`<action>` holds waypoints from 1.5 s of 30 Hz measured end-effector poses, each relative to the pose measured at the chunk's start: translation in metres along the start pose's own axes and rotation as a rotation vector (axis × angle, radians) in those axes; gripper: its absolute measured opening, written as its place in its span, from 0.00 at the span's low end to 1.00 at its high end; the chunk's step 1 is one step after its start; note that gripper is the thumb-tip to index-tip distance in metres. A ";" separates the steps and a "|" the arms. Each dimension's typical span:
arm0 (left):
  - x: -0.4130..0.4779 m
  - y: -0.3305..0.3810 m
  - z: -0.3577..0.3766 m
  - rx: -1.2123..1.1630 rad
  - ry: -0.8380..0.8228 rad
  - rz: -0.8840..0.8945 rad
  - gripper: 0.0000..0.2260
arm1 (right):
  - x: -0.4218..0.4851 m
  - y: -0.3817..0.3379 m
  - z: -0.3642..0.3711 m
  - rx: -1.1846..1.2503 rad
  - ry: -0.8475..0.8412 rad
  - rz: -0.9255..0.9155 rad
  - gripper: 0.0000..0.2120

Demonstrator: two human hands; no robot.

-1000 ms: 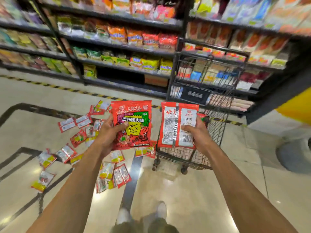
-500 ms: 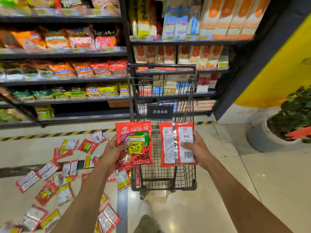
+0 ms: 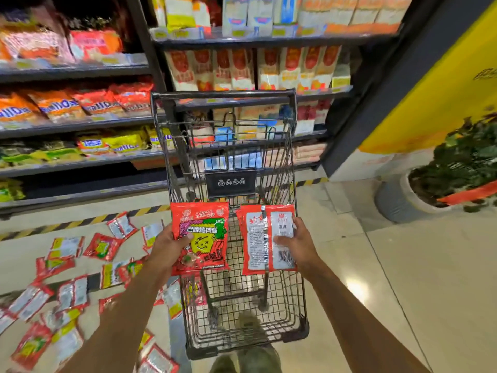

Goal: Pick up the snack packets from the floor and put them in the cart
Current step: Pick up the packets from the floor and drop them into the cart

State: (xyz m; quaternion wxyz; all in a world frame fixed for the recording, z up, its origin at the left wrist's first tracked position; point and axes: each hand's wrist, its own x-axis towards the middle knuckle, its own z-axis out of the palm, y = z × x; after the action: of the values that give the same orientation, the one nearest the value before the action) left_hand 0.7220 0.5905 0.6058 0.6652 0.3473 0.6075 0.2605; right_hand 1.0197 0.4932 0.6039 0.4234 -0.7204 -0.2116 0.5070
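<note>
In the head view, the only one given, two snack packets are held up side by side over the cart (image 3: pixel 298 286). The left packet (image 3: pixel 200 238), printed face toward the camera, is pinched at its left edge by the left hand (image 3: pixel 164 249): the thumb is laid across the front and the fingers are curled out of sight behind it. The right packet (image 3: pixel 266 238), label side showing, is gripped the same way at its right edge by the right hand (image 3: pixel 298 246), thumb in front and fingers mostly hidden behind.

Both packets are held upright, with the long axis running from the top of the picture to the bottom and the short edges roughly level. The open wire basket is seen directly below and beyond them, so the drop appears to lie straight down from the fingers, not off to a side. The left packet hangs just inside the left wall and the right packet just inside the right wall. Neither hand is judged clearly nearer, and both could be released together.

Many more packets (image 3: pixel 67 292) are scattered on the floor (image 3: pixel 403 265) to the left of the cart, nearer the left hand. Whether the red shape seen through the mesh lies inside the basket or beneath it cannot be told.
</note>
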 end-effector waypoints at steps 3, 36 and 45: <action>0.038 -0.004 0.010 -0.009 0.050 -0.050 0.11 | 0.036 0.004 0.006 0.010 -0.018 0.048 0.26; 0.362 -0.174 0.039 0.618 0.417 -0.190 0.30 | 0.368 0.185 0.087 -0.312 0.160 0.303 0.20; 0.343 -0.174 0.048 0.965 0.319 -0.192 0.41 | 0.347 0.175 0.102 -0.687 0.207 0.103 0.29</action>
State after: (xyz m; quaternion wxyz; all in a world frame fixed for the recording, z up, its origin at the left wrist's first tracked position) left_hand 0.7993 0.7391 0.2560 0.3494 0.5130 0.7816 -0.0618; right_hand 1.0431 0.6915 0.2550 0.1499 -0.8777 -0.2890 0.3516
